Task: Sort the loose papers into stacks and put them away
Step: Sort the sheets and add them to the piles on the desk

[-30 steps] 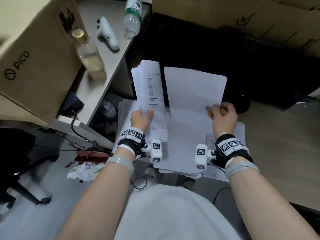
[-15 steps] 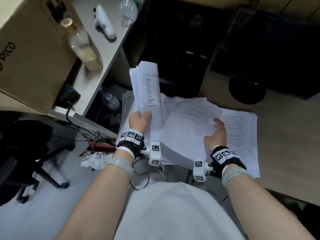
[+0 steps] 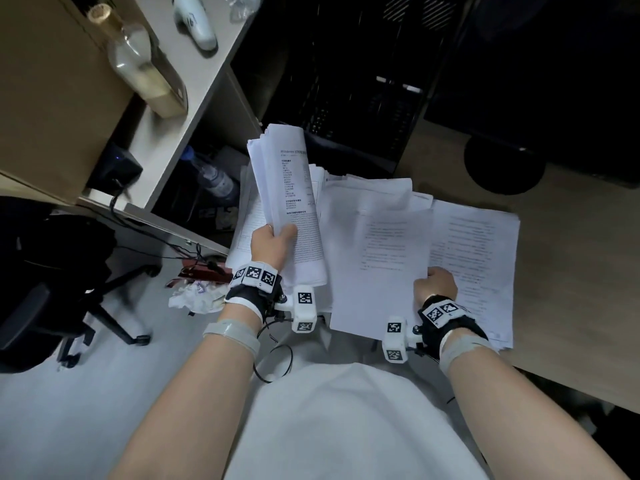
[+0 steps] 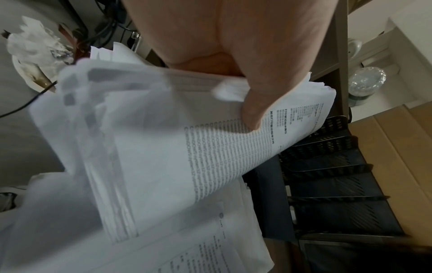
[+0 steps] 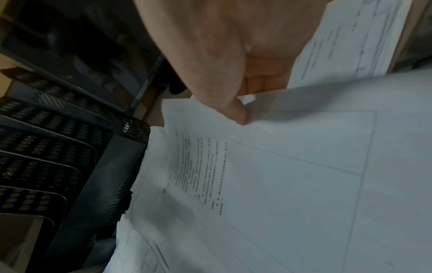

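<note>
Over the lap, the left hand (image 3: 273,244) clamps a thick curled bundle of printed white sheets (image 3: 292,209) upright, thumb pressed across the text. Right hand (image 3: 435,284) pinches the near corner of a single white printed page (image 3: 379,251), thumb on top, fingers beneath, atop the loose white paper pile (image 3: 478,258) on the tan desk (image 3: 571,271). Best move, I'd say: peel only that top sheet, keep it flat, and hold the bundle firm so nothing fans out. Both wrists sit low, forearms angled inward.
</note>
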A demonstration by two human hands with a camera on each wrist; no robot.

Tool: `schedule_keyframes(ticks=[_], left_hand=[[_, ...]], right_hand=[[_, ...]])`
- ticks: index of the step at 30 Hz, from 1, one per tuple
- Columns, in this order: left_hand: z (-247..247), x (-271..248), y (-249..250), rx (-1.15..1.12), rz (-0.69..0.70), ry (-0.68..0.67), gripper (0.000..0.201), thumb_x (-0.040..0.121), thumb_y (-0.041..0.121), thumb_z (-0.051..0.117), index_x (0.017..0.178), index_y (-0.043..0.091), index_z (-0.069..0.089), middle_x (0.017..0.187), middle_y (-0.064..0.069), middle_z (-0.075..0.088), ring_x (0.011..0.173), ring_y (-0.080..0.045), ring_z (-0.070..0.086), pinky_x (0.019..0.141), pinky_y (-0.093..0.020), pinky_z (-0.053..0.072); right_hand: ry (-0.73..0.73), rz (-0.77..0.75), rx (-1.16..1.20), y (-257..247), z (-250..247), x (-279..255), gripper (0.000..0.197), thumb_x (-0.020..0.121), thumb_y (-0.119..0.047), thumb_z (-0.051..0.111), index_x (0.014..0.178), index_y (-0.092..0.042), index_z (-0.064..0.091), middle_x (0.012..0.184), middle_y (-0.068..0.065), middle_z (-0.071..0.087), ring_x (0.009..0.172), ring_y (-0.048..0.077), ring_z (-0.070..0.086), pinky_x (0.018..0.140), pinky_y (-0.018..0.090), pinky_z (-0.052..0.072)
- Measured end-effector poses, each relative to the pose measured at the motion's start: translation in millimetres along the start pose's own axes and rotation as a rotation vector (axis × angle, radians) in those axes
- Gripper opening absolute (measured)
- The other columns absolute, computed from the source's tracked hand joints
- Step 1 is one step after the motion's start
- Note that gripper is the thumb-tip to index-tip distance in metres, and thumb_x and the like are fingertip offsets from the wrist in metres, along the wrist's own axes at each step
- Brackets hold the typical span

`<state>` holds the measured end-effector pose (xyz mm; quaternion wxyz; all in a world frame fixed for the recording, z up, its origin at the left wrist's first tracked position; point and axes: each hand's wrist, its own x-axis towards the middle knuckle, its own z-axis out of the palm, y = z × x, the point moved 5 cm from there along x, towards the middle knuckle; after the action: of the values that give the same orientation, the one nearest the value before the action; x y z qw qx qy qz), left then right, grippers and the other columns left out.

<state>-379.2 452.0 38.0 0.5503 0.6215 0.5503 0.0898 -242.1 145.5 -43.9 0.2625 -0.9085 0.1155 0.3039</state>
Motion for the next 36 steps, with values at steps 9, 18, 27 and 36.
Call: schedule_keyframes(ticks=[9, 18, 27, 36], left_hand=[[7, 3, 2, -0.011, 0.0, -0.031, 0.018, 0.09, 0.016, 0.067, 0.105, 0.007, 0.071, 0.096, -0.009, 0.071, 0.093, -0.027, 0.069, 0.088, -0.039, 0.057], [47, -4, 14, 0.008, 0.028, -0.151, 0.018, 0.089, 0.016, 0.069, 0.103, 0.005, 0.071, 0.097, -0.011, 0.073, 0.096, -0.031, 0.069, 0.091, -0.045, 0.057], [149, -50, 14, 0.024, 0.074, -0.312, 0.023, 0.09, 0.013, 0.068, 0.109, 0.002, 0.072, 0.103, -0.012, 0.073, 0.097, -0.026, 0.07, 0.088, -0.036, 0.055], [157, -62, 0, 0.01, 0.018, -0.252, 0.023, 0.093, 0.019, 0.068, 0.106, 0.0, 0.069, 0.099, -0.013, 0.073, 0.09, -0.027, 0.07, 0.075, -0.03, 0.055]], right_hand=[[-0.01, 0.001, 0.108, -11, 1, 6, 0.021, 0.09, -0.002, 0.051, 0.103, -0.002, 0.068, 0.112, 0.017, 0.069, 0.1, 0.037, 0.064, 0.072, 0.028, 0.04], [0.113, 0.168, 0.211, 21, -32, 3, 0.029, 0.096, -0.002, 0.045, 0.119, -0.003, 0.062, 0.119, 0.018, 0.066, 0.102, 0.035, 0.062, 0.072, 0.028, 0.039], [0.177, 0.37, 0.147, 102, -123, 41, 0.03, 0.098, -0.006, 0.045, 0.123, 0.007, 0.057, 0.126, 0.024, 0.062, 0.114, 0.039, 0.06, 0.085, 0.039, 0.047], [0.241, 0.185, 0.262, 91, -128, 71, 0.049, 0.091, -0.001, 0.042, 0.138, -0.015, 0.048, 0.128, 0.019, 0.058, 0.115, 0.041, 0.058, 0.097, 0.048, 0.05]])
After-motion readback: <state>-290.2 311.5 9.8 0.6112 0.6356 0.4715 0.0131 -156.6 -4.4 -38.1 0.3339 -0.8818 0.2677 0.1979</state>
